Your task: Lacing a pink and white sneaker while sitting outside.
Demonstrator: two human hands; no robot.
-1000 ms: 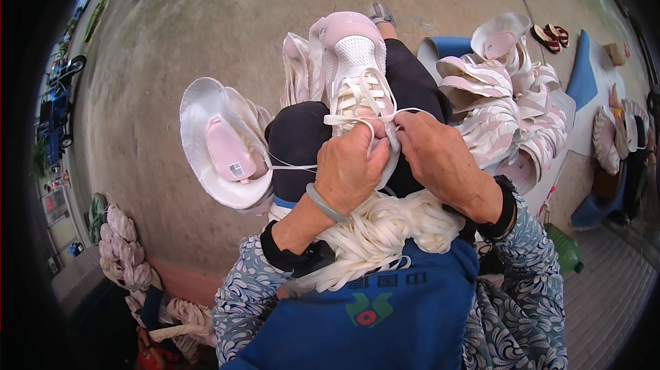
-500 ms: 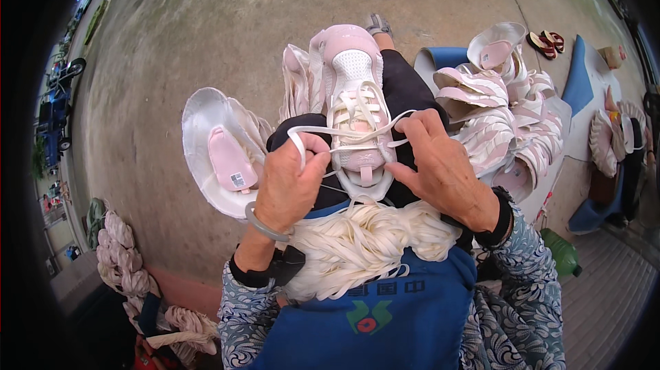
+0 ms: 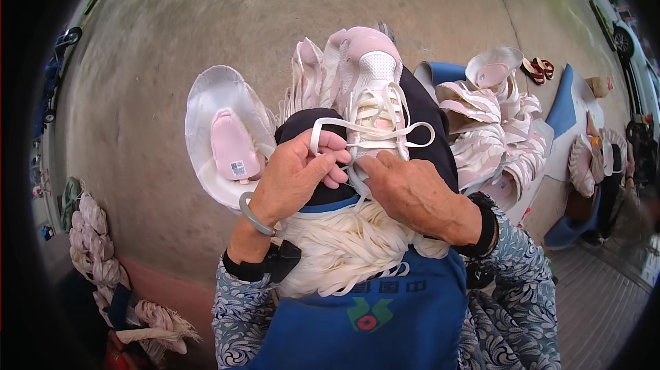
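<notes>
A pink and white shoe upper [image 3: 375,60] lies across my dark-trousered lap, toe pointing away. White shoelace [image 3: 354,124] crosses its eyelets, with a slack loop out to the right. At the upper's left side, my left hand [image 3: 295,167] pinches the lace, its fingers curled. My right hand [image 3: 419,194] bends over the near collar end, thumb and fingers closed together; what they grip is hidden. A heap of loose cream laces [image 3: 344,246] rests on my blue apron [image 3: 364,339], just below both hands.
More pink and white uppers [image 3: 316,71] sit just left of the shoe. A larger upper stack [image 3: 230,136] stands further left, and several uppers [image 3: 481,139] pile at right. Sandals [image 3: 537,69] lie beyond; bundled uppers [image 3: 96,239] are at lower left.
My right hand has moved left, from the upper's right side to its collar end, leaving a slack lace loop there. My left hand is slightly nearer the upper. The view has shifted.
</notes>
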